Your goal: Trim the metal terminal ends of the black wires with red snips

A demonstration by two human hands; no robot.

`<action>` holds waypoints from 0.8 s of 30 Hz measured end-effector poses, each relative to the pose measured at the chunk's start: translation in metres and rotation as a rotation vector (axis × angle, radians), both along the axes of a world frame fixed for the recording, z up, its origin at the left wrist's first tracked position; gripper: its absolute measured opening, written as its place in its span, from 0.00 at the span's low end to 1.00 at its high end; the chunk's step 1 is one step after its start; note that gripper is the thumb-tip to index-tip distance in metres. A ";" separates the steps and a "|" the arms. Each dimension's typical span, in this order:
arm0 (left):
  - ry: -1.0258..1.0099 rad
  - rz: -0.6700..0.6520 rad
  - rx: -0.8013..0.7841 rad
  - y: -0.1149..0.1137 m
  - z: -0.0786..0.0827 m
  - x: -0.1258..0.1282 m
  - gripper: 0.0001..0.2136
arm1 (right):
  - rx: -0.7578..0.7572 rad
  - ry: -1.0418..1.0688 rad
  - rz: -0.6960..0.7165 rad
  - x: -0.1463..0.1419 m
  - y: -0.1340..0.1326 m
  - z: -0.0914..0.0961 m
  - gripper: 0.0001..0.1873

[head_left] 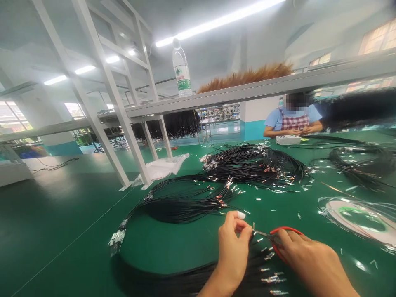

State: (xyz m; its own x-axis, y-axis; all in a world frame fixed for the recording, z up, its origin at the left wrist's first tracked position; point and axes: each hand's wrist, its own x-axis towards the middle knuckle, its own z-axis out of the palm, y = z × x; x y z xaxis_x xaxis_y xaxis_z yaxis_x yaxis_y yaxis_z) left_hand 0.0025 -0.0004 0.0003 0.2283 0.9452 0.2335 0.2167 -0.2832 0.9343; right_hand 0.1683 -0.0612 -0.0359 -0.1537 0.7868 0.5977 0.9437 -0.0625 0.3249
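Observation:
My left hand (234, 241) is pinched closed on the end of a thin black cable (251, 238), mostly hidden by its fingers. A white cover wraps one fingertip. In my right hand (309, 251) are red-handled pliers (283, 229), their narrow metal jaws meeting the cable end just right of the left fingertips. Below both hands lies a bundle of black cables (185, 277), with metal-tipped ends (274, 279) spread to the right. Another black cable bundle (182, 208) curves behind the left hand, its bare and orange-tipped ends near my fingers.
A large cable heap (256, 161) lies farther back on the green table (173, 247). At right is a spool (359, 216) amid scattered clear scraps. A white metal shelf frame (108, 90) rises at left, holding a water bottle (182, 72). A co-worker (292, 119) sits opposite.

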 end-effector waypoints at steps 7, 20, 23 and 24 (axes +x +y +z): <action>0.000 -0.003 0.012 -0.002 -0.001 0.001 0.05 | -0.079 -0.016 -0.019 -0.009 -0.002 0.015 0.09; 0.177 0.009 0.214 -0.005 -0.005 0.003 0.06 | -0.157 0.051 -0.069 -0.007 0.006 0.002 0.10; 0.103 0.049 0.184 0.000 -0.002 -0.001 0.07 | -0.159 0.053 -0.063 -0.005 0.006 0.002 0.10; 0.085 0.046 0.185 0.001 -0.002 -0.002 0.07 | -0.157 0.056 -0.064 -0.005 0.006 0.002 0.10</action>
State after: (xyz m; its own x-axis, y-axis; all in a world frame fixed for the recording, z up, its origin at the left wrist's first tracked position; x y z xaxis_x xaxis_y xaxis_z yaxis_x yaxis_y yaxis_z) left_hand 0.0004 0.0007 -0.0019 0.2124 0.8977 0.3861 0.3096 -0.4366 0.8447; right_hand 0.1631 -0.0556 -0.0344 -0.0696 0.8784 0.4729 0.9564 -0.0761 0.2821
